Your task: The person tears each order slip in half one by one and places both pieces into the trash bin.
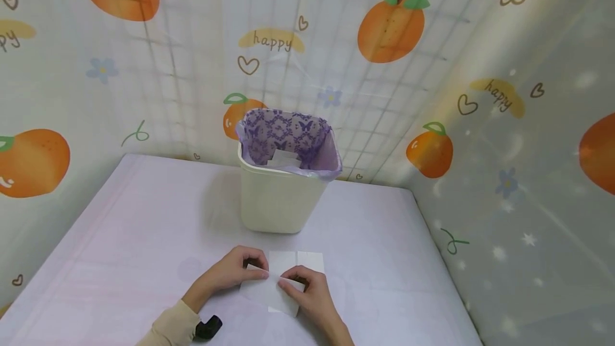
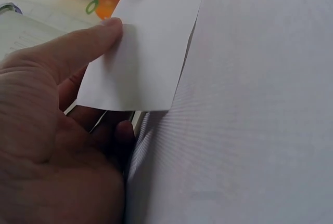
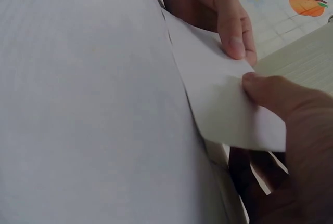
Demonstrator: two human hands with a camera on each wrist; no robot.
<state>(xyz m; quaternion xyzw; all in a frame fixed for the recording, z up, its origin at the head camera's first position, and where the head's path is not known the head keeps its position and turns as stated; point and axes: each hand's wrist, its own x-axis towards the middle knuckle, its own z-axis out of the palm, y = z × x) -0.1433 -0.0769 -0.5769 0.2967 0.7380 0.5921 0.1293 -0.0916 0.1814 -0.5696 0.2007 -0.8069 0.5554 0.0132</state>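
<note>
Well in front of a cream bin point(image 1: 278, 204), a small black object point(image 1: 209, 328) rests against a person's beige left sleeve point(image 1: 174, 325); just beyond, nearer the bin, the left hand point(image 1: 237, 270) and right hand point(image 1: 311, 293) each pinch a tilted white sheet point(image 1: 271, 293), thumbs on top, as more white paper point(image 1: 311, 260) lies on the pale table point(image 1: 144, 218) beneath and toward the bin, which stands upright in a purple-patterned liner point(image 1: 317, 135) with white pieces point(image 1: 285, 157) inside; behind the bin hangs a curtain point(image 1: 202, 41) printed with orange fruit and "happy"
</note>
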